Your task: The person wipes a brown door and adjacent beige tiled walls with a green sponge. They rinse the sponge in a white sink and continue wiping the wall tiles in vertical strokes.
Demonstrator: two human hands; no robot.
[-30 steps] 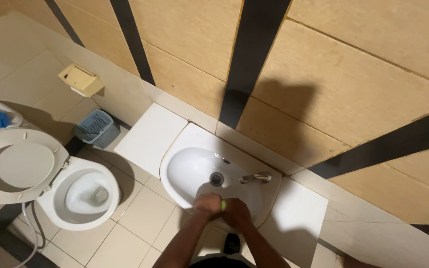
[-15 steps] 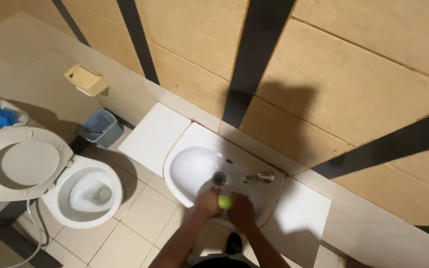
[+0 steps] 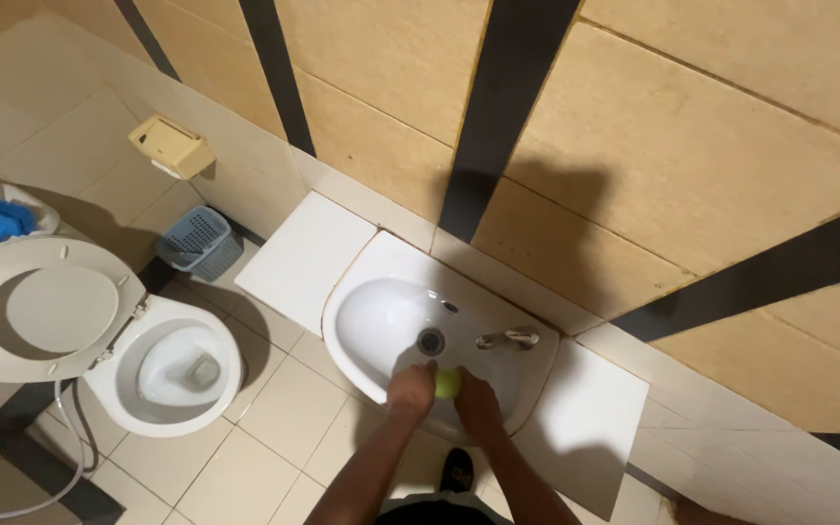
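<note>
Pinching small yellow-green object (image 3: 448, 383), possibly soap, both hands' fingers closed on it; underside hidden above sink (image 3: 381, 321).

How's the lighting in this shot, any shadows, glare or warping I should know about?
Head view: light from behind the camera throws a big dark shadow up the tan wall above the sink; the sink shows mild glare; wide-angle distortion bends the wall's black stripes; both hands and the yellow-green ball are sharp.
</note>
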